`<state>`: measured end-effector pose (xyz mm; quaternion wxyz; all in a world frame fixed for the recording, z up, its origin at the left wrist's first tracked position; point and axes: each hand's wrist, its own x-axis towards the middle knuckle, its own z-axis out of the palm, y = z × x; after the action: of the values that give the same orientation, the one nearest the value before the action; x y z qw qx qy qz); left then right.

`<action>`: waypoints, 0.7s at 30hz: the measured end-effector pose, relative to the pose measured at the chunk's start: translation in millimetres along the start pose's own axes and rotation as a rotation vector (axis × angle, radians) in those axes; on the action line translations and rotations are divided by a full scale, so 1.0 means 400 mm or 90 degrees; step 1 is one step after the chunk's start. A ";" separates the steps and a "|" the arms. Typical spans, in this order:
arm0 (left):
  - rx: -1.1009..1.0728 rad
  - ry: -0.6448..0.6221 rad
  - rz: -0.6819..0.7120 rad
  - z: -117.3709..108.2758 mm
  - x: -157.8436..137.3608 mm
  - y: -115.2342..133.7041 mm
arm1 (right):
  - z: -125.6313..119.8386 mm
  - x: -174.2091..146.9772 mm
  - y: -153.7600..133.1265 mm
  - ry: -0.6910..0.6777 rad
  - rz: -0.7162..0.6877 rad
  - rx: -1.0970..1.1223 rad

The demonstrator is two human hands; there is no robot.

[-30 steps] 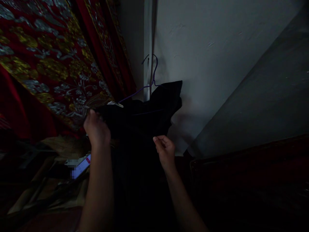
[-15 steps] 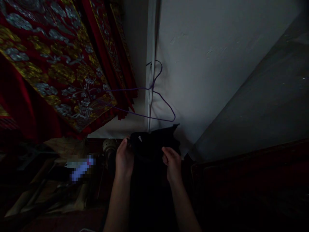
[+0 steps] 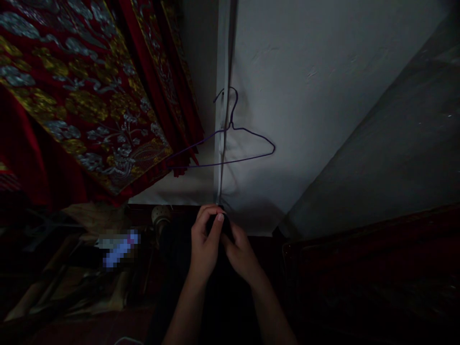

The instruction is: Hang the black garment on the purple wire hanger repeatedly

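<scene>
My left hand [image 3: 208,235] and my right hand [image 3: 239,247] are close together at the lower middle. Black cloth [image 3: 220,226], perhaps a garment, is gathered between them; its lower part merges with the dark clothing below. The left thumb and fingers pinch its upper edge. My right hand's fingers curl around its other side, partly hidden behind it. Beyond the hands, a purple wire hanger [image 3: 247,159] hangs bare against the wall by a pale cord [image 3: 224,57], apart from both hands.
A red cloth with gold and silver embroidery [image 3: 89,105] hangs at the upper left, overlapping the hanger's left end. At the lower left stands a wooden stool or chair [image 3: 122,292] with a blurred-out item on it. A pale clog [image 3: 160,215] shows near it. Light wall [image 3: 305,96] rises ahead.
My hands have come together, gathering the black cloth that was spread between them; its small white mark is no longer seen. The hanger has turned to show its right side wider.
</scene>
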<state>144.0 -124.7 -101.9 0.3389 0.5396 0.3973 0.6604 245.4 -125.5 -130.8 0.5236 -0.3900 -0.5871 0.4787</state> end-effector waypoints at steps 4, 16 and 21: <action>0.014 -0.109 -0.019 -0.029 0.037 -0.034 | -0.056 0.049 -0.046 -0.085 0.023 -0.127; 0.069 -0.470 -0.078 -0.155 0.163 -0.029 | -0.201 0.266 -0.224 0.002 -0.264 -0.342; 0.085 -0.519 -0.072 -0.170 0.182 -0.012 | -0.181 0.391 -0.139 0.073 -0.224 -0.175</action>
<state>63.5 -69.6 -80.9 0.4684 0.7549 0.3019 0.3458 296.3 22.5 -39.5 0.5735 -0.3759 -0.6747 0.2730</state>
